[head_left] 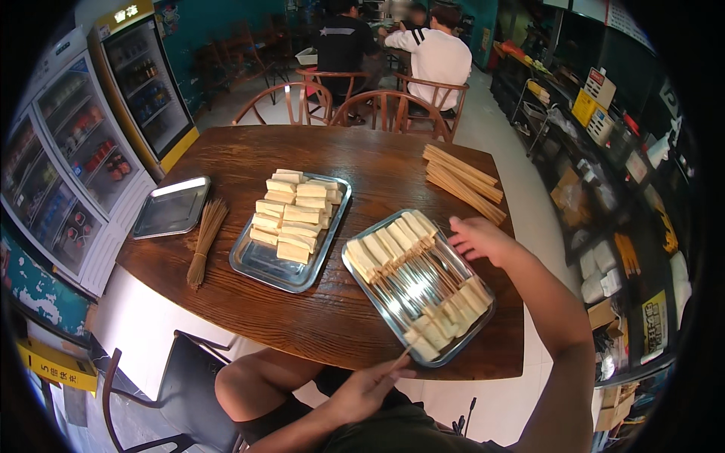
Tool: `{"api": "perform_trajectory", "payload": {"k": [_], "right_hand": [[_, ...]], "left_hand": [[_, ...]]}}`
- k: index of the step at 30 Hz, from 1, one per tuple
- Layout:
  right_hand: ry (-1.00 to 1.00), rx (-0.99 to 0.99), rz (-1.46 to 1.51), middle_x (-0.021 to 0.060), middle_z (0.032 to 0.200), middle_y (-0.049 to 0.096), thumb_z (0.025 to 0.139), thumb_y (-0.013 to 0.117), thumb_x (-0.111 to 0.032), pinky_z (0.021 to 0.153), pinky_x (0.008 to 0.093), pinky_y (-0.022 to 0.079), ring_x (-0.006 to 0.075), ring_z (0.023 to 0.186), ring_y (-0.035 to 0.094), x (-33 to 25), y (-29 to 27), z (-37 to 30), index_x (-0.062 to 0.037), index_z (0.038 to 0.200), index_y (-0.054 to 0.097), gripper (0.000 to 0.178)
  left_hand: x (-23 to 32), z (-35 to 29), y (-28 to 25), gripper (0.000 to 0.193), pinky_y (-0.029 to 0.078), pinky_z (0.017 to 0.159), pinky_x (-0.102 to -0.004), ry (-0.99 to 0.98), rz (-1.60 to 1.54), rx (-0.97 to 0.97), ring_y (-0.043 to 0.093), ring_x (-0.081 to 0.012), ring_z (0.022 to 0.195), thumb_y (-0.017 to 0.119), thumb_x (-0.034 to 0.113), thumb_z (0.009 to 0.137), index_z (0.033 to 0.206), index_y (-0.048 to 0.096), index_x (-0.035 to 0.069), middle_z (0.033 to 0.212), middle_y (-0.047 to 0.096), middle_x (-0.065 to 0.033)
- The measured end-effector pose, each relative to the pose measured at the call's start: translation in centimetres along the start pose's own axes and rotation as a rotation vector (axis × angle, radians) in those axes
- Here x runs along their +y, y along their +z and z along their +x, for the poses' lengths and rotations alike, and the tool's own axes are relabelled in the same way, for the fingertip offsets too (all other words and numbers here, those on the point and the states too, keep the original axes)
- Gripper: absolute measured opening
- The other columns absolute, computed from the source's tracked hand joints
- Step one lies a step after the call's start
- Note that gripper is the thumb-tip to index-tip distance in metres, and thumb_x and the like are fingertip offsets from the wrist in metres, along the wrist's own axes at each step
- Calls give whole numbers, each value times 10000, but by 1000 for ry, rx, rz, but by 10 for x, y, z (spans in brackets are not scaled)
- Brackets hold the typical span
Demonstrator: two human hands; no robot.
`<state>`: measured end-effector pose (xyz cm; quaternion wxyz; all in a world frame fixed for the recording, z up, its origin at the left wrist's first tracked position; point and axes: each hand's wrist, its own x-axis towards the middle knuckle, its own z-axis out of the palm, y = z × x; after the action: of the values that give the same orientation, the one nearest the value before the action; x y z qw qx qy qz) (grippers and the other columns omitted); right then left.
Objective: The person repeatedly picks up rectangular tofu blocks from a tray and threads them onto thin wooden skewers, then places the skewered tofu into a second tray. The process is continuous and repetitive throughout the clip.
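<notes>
My left hand [368, 394] is closed at the table's near edge, pinching a thin wooden skewer [402, 358] that points up to the near corner of a metal tray [350, 264]. Pale yellow, folded tofu-skin-like pieces [393, 243] on skewers lie in that tray in two rows, their bare sticks meeting in the middle. Beside the tray's far right side, my right hand [482, 240] is open with its fingers apart and holds nothing. A second metal tray [283, 281] to the left carries a stack of similar pieces [298, 215] without visible sticks.
On the wooden table [370, 162] are a bundle of thin skewers [205, 245], a bare metal tray [172, 208] at the left and thicker sticks [464, 181] at the far right. Chairs [393, 109] stand beyond, where people sit. Drink fridges [83, 143] line the left; shelves stand right.
</notes>
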<state>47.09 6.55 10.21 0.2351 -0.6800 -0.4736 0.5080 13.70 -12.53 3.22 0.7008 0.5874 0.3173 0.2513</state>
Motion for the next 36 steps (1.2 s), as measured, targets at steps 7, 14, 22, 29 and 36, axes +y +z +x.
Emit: {"api": "perform_trajectory", "payload": {"k": [7,14,22,29,36], "right_hand": [[-196,-26,-623,169,1111,710,990,496,-589,909,427,516,302,1044,669,-71,47,51,21,1260,602,675],[-454,-808,286,75,1030,681,1051,538,-310,815,294,539,150,892,656,-40,114,-90,-47,1146,625,292],[212,-510,1078,122,1221,638,1061,498,-258,915,430,552,255,1015,657,72,134,-147,-51,1366,506,369],[208,-278,1097,125,1191,657,1015,564,-200,901,487,550,303,990,665,86,100,-149,-64,1245,560,267],[208,-112,631,145,1142,662,972,627,-222,843,488,587,297,946,686,81,22,-126,-18,1212,585,318]], "left_hand": [[18,2,-40,332,259,407,-179,226,-274,664,350,-23,448,438,288,1078,1163,635,35,818,676,-71],[32,8,-124,306,288,409,-170,75,-99,793,367,-9,472,433,206,1073,1221,626,18,988,715,-62],[28,36,-125,347,319,433,-176,-33,-133,668,404,-24,497,427,188,1070,1280,603,-26,1051,718,-86],[28,16,-94,390,294,406,-188,-178,-481,584,347,-27,466,400,214,1082,1374,512,-19,1139,692,-132],[26,-18,-43,382,345,448,-185,-104,-347,357,382,-30,485,383,261,1094,1329,543,5,1136,698,-136]]}}
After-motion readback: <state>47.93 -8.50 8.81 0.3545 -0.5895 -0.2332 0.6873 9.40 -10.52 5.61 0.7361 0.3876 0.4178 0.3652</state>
